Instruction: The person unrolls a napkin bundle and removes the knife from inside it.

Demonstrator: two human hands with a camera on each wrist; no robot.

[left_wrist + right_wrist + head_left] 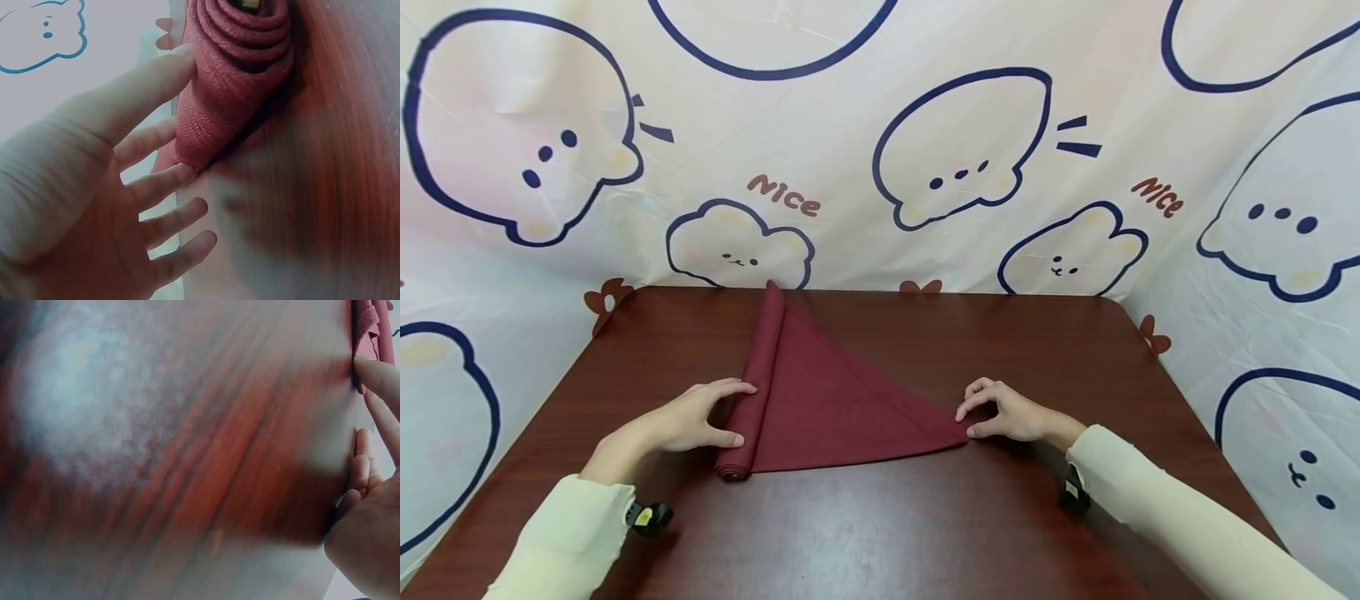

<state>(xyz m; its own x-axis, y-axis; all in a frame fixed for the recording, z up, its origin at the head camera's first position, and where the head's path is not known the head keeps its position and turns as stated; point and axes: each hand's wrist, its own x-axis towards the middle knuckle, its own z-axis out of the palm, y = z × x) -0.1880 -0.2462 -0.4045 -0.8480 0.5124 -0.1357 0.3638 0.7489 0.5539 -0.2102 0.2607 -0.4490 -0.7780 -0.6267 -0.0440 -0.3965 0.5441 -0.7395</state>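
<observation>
A dark red cloth (842, 400) lies on the table, its left side wound into a long roll (763, 358) and the rest flat, narrowing to a corner at the right. My left hand (688, 417) rests against the roll's left side, thumb near its close end and index finger further up. In the left wrist view the fingers are spread and fairly straight, and the roll's end (250, 47) shows layered folds with a small yellowish piece inside. At the cloth's right corner, my right hand (1011, 412) pinches the tip between thumb and index finger. Its other fingers are loosely bent.
The brown wooden table (880, 533) has rounded far corners. A pale curtain (842, 150) with cartoon outlines hangs behind and along both sides. Each wrist wears a small black device, such as the left one (651, 518).
</observation>
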